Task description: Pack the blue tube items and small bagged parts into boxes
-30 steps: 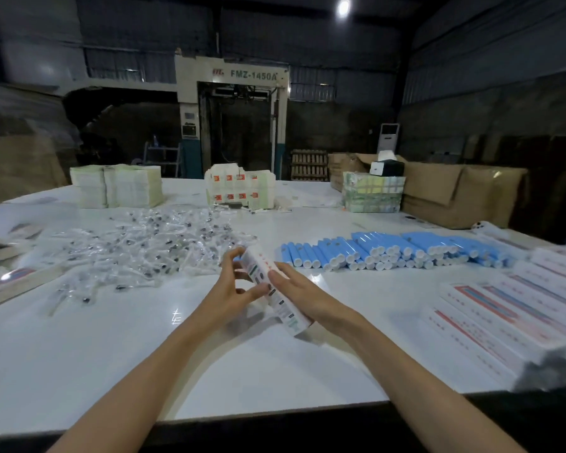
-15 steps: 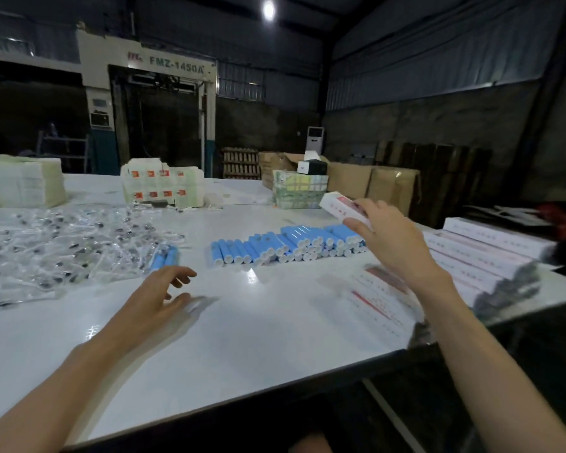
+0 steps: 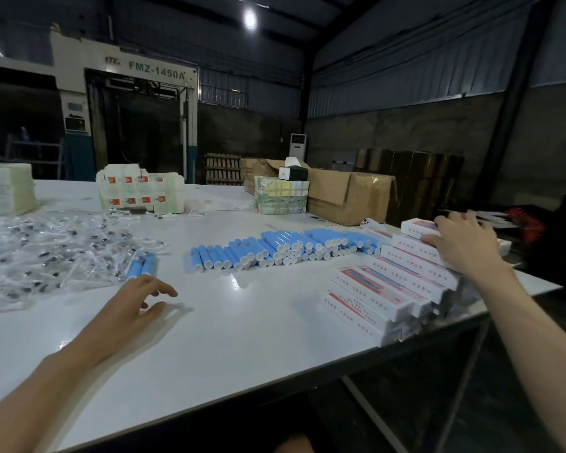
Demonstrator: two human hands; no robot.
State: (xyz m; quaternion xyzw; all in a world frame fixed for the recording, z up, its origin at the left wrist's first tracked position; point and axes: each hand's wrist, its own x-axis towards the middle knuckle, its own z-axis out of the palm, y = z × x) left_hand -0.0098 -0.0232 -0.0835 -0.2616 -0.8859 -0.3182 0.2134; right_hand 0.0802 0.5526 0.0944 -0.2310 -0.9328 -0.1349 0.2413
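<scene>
A long row of blue tubes [image 3: 285, 246] lies across the middle of the white table [image 3: 229, 338]. Two more blue tubes [image 3: 142, 266] lie at the edge of a wide pile of small clear bagged parts [image 3: 46, 256] on the left. Just in front of these two tubes my left hand [image 3: 138, 304] hovers over the table, fingers relaxed and holding nothing. At the right edge, flat white boxes with red print [image 3: 389, 286] are stacked in stepped rows. My right hand [image 3: 464, 245] grips one white box [image 3: 417, 226] across its width on top of that stack.
Stacked small white cartons with red labels [image 3: 138, 191] and a pale bundle [image 3: 4, 191] stand at the back left. A green-patterned bundle [image 3: 281, 197] and brown cardboard boxes [image 3: 343, 194] are at the back right. The table's near edge [image 3: 275, 384] runs diagonally.
My right hand has carried the white box further right and down onto the stack. My left hand has shifted slightly toward the two loose tubes. The view has swung right.
</scene>
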